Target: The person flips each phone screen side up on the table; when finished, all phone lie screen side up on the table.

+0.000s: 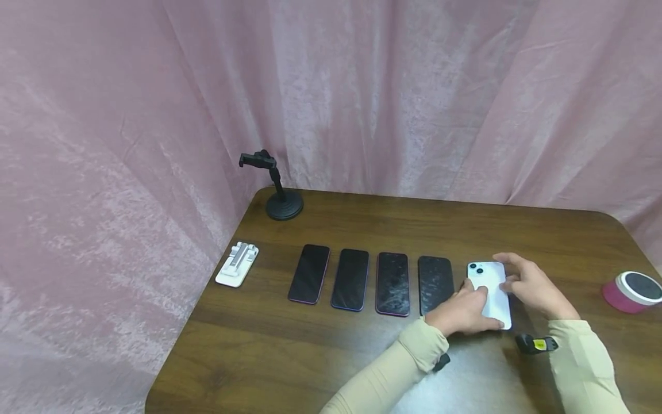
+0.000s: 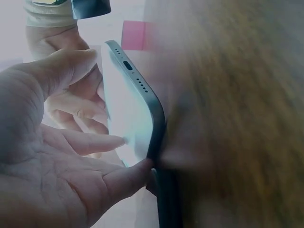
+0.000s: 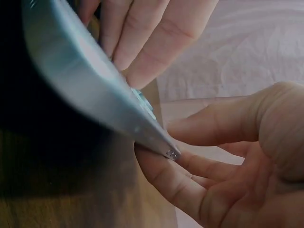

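Note:
A pale smartphone (image 1: 495, 283) shows its back and twin camera lenses, between my two hands at the right of the table. My left hand (image 1: 462, 310) grips it with the thumb by the lower right corner and fingers at the left side and on the back. In the left wrist view, the smartphone (image 2: 133, 104) turns its charging-port edge to the camera. My right hand (image 1: 535, 287) holds its right edge near the top. The right wrist view has the smartphone's side (image 3: 95, 85) slanting down to the right hand's (image 3: 223, 156) fingertips, with the index finger under the edge.
Several dark-screened phones lie in a row to the left, the nearest one (image 1: 435, 279) beside my left hand. A white folding stand (image 1: 238, 263) lies at the far left, and a black phone holder (image 1: 283, 204) stands behind it. A pink round tub (image 1: 623, 296) sits at right.

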Tool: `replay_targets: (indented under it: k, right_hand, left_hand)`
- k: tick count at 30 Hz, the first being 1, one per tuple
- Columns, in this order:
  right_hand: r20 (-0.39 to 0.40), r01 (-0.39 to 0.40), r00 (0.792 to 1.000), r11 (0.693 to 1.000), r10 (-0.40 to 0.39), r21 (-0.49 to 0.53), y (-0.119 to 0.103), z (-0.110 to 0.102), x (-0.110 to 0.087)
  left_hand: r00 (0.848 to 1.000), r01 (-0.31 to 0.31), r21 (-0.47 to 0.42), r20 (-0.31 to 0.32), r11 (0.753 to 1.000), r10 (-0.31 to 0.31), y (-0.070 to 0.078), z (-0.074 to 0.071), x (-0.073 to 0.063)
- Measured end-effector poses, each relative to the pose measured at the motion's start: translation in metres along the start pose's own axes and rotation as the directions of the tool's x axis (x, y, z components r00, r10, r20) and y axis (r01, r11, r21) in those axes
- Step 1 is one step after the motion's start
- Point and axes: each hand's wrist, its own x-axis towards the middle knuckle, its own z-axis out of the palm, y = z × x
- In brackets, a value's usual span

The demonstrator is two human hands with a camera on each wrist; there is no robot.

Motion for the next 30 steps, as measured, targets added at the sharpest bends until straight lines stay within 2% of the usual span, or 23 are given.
replay_targets:
  k: [5, 10, 18, 26, 30]
  right_hand:
    - [-0.022, 0.028, 0.999, 0.999, -0.028, 0.018, -0.002, -0.002, 0.000]
    - [-0.034, 0.027, 0.999, 1.000, -0.027, 0.013, -0.004, -0.003, 0.000]
    - [-0.039, 0.044, 0.998, 0.999, -0.044, -0.001, -0.010, -0.004, 0.000]
    - [-0.057, 0.057, 0.997, 0.998, -0.057, -0.004, -0.018, -0.005, 0.002]
    - [-0.055, 0.078, 0.995, 0.997, -0.079, -0.023, -0.022, -0.006, 0.003]
  left_hand:
    - [1.000, 0.018, -0.089, 0.024, 0.996, -0.016, 0.001, -0.002, 0.000]
    - [1.000, -0.001, -0.096, 0.011, 0.995, 0.002, 0.002, -0.001, 0.001]
    - [1.000, 0.023, -0.145, 0.017, 0.989, -0.021, 0.006, -0.007, 0.001]
    - [0.999, -0.009, -0.160, -0.044, 0.987, 0.002, 0.009, -0.009, 0.002]
    - [0.999, -0.001, -0.229, -0.049, 0.973, -0.011, 0.007, -0.012, 0.004]
